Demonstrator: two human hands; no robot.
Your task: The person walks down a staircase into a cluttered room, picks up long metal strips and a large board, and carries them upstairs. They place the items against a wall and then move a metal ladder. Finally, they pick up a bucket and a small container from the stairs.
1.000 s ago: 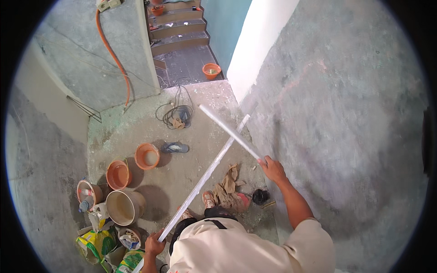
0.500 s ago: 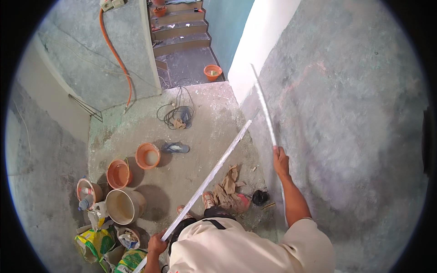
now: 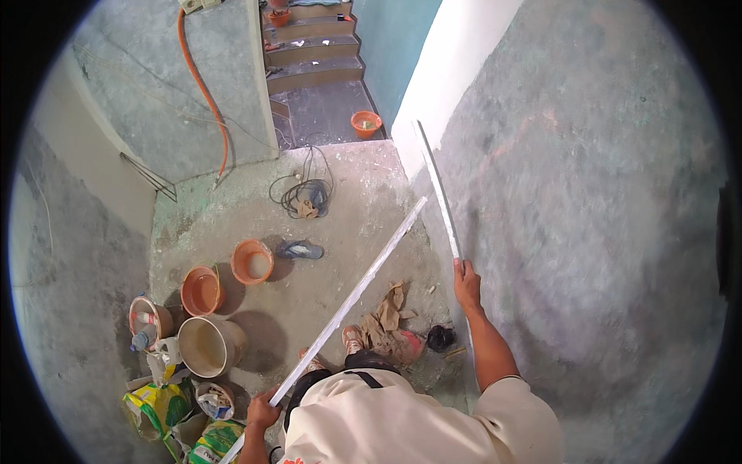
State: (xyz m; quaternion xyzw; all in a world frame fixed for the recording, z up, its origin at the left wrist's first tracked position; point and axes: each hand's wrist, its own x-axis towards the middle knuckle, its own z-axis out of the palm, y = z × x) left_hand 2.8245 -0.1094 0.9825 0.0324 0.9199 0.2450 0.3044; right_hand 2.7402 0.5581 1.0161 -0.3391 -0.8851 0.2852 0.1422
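My left hand point(image 3: 264, 411) is closed around the lower part of a long, straight plasterer's straightedge point(image 3: 357, 292) coated in white. That straightedge slants up and away to the right, over the floor. A second, narrower straightedge point(image 3: 438, 185) is gripped near its lower end by my right hand point(image 3: 467, 284). It points up and forward, along the patchy grey wall point(image 3: 572, 201) on the right. Whether it touches the wall, I cannot tell. Behind its upper end, the wall has a bright white area point(image 3: 456, 62).
Orange buckets point(image 3: 252, 261), a large pale bucket point(image 3: 210, 348) and torn bags point(image 3: 158, 406) stand at left. Torn brown paper point(image 3: 386, 317) and a black bundle point(image 3: 440, 337) lie by my feet. Farther off are a slipper point(image 3: 299, 250), coiled cable point(image 3: 294, 197) and stairs point(image 3: 321, 50).
My right hand and its straightedge have moved slightly left and nearer to me. The left hand keeps its grip, its straightedge almost unmoved.
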